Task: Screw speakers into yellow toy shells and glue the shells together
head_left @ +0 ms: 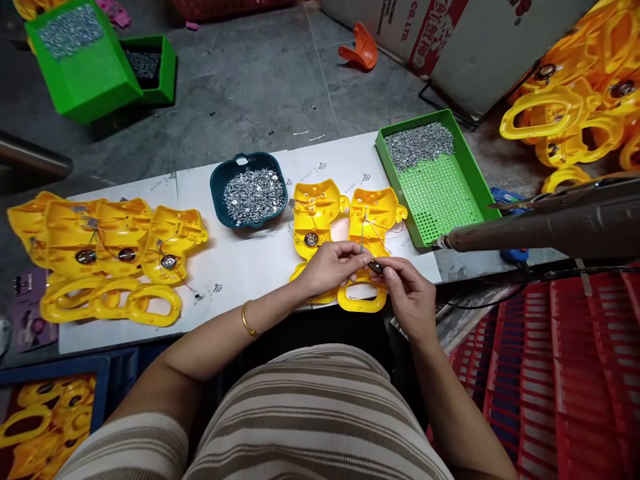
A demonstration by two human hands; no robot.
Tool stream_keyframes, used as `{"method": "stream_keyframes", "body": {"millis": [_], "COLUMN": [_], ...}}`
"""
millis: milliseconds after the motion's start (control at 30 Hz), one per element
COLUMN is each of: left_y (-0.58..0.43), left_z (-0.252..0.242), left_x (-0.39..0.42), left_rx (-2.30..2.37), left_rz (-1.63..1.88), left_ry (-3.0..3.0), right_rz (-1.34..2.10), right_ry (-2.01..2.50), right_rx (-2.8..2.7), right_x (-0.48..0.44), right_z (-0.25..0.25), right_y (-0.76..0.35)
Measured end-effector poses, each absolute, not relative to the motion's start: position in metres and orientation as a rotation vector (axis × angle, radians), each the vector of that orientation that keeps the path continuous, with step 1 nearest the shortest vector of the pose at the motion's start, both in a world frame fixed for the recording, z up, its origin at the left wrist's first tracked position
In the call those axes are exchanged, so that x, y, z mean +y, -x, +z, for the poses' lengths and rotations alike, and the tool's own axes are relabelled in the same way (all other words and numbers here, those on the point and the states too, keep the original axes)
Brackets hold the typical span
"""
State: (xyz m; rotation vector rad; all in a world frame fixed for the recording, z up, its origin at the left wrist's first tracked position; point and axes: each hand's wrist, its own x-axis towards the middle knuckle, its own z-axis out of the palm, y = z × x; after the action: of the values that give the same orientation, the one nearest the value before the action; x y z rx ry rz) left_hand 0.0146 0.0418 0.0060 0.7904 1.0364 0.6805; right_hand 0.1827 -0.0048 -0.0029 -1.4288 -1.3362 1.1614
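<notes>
Between my two hands, over a yellow plastic housing (376,200), is a small round dark speaker (375,267) with thin wires. The fingers of my right hand (411,293) pinch its edge. My left hand (333,267) is closed at its other side, thumb and fingertips together near a thin wire; what these fingertips grip is hidden. The housing's ring handle (363,305) points toward me. Just left lies a second yellow housing (315,212) with a round speaker (311,239) seated in it, partly covered by my left hand.
A dark teal bowl (216,203) of small metal parts and a green tray (425,233) of screws stand on the white board (240,267). Several yellow housings (115,227) lie left. A grey rod-like tool (515,220) juts in from the right, above red crates (575,360).
</notes>
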Motion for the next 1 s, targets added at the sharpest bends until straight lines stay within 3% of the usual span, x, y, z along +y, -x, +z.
{"method": "stream_keyframes", "body": {"millis": [267,467,633,900,1000], "left_y": [-0.009,-0.011,-0.012,0.003,0.004], "left_z": [0.004,-0.002,-0.01,-0.004,-0.001], "left_x": [0.046,0.044,0.042,0.046,0.046], "left_rx": [0.999,1.033,1.046,1.402,1.549], "left_rz": [0.666,0.789,0.81,0.735,0.531], "left_ry": [-0.896,-0.927,-0.982,-1.97,-2.218], "right_rz": [1.411,1.053,0.988,0.686,0.606], "right_ry": [1.391,1.395,1.442,1.613,1.656], "right_rx": [-1.173,-1.507,-1.545,-1.79,-1.925], "right_x": [0.004,0.002,0.004,0.016,0.021], "right_z": [-0.008,-0.011,-0.013,-0.007,-0.009], "right_y": [-0.188,-0.187,-0.184,-0.187,-0.184]}}
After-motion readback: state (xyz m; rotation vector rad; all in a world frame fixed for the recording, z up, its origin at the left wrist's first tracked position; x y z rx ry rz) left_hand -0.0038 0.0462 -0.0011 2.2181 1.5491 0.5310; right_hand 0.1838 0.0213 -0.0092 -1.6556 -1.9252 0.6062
